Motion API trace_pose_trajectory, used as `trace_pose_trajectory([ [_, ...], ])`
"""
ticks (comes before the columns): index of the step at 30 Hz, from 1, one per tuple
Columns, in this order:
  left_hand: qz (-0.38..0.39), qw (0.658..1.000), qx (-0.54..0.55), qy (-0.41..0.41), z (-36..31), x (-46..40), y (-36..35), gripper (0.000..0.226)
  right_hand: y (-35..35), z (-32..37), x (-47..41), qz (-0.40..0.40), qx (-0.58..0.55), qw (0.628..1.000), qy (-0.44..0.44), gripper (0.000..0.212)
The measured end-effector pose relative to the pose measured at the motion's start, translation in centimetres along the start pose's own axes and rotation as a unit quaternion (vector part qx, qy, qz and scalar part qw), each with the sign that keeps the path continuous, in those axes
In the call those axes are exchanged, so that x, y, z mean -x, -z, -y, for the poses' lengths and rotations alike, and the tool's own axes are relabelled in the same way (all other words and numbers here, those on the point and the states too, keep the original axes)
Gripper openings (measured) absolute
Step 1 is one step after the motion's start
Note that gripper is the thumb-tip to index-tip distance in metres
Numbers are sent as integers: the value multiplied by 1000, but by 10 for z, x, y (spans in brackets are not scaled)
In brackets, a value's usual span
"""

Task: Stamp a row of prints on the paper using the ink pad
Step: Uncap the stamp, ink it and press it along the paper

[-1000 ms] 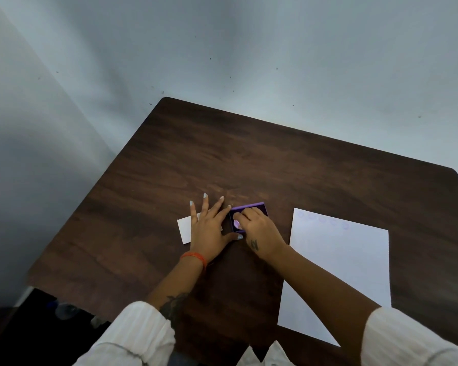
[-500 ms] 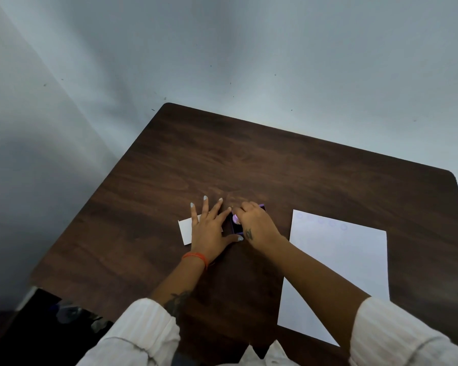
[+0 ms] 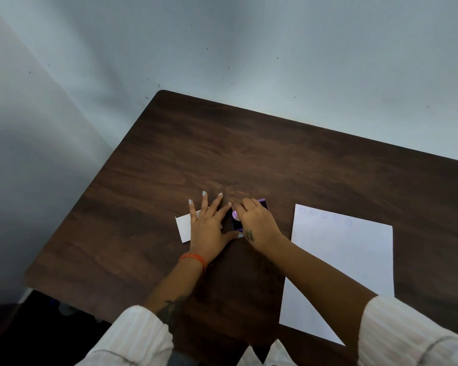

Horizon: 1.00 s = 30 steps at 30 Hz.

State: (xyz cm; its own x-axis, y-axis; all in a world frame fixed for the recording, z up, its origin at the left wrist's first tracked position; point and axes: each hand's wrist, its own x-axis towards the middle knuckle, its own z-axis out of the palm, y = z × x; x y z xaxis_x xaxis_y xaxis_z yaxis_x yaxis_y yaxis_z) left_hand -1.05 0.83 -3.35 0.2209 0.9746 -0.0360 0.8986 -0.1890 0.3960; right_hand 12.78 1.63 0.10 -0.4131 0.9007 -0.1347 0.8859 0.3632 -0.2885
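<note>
A white sheet of paper [image 3: 341,265] lies on the right of the dark wooden table [image 3: 249,154], with a faint row of several round purple prints [image 3: 324,215] along its top edge. Left of it sits a small purple ink pad [image 3: 262,202], mostly covered by my right hand [image 3: 257,223], whose fingers pinch a small lilac round stamp [image 3: 235,215] down on the pad. My left hand [image 3: 209,225] lies flat with fingers spread, its thumb against the pad's near left side, resting on a small white card [image 3: 183,228].
The table stands in a corner of grey walls [image 3: 222,48]; its left edge [image 3: 90,186] and far edge are close to them. White striped sleeves [image 3: 132,336] cover both forearms near the bottom of the view.
My right hand has shifted over the ink pad, covering more of it, with the stamp pressed on the pad. The left hand has stayed flat beside it.
</note>
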Motion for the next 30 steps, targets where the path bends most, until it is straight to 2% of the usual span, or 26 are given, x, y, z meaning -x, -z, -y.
trace_pose_trajectory([
  [4, -5, 1000, -2, -4, -2, 0, 2, 72, 5, 3, 3, -7, -12, 1000, -15, 52],
  [8, 5, 1000, -8, -3, -3, 1, 5, 73, 14, 3, -4, 25, -55, 997, -40, 32],
  [10, 19, 1000, -6, 2, -6, -1, 7, 74, 21, 2, -6, 30, -134, 987, -84, 24],
  [11, 28, 1000, -5, 7, -8, -2, 9, 76, 25, 1, -4, 0, -204, 973, -112, 19],
  [13, 43, 999, 0, 22, -12, -4, 11, 82, 30, -1, 6, -82, -336, 924, -163, 13],
  [15, 53, 998, 5, 33, -15, -3, 14, 91, 35, -9, 18, -128, -432, 864, -226, 19],
  [17, 54, 998, 17, 38, -17, -2, 17, 94, 37, -21, 29, -121, -546, 780, -280, 29],
  [20, 49, 998, 38, 32, -24, -2, 21, 92, 45, -39, 51, -119, -684, 648, -313, 30],
  [22, 40, 998, 47, 16, -35, -3, 20, 90, 48, -49, 73, -137, -737, 583, -315, 26],
  [25, 19, 998, 60, -13, -57, -5, 16, 87, 48, -64, 103, -168, -778, 516, -315, 17],
  [30, 36, 994, 75, -71, -100, -6, 3, 82, 41, -91, 150, -229, -819, 425, -310, 23],
])
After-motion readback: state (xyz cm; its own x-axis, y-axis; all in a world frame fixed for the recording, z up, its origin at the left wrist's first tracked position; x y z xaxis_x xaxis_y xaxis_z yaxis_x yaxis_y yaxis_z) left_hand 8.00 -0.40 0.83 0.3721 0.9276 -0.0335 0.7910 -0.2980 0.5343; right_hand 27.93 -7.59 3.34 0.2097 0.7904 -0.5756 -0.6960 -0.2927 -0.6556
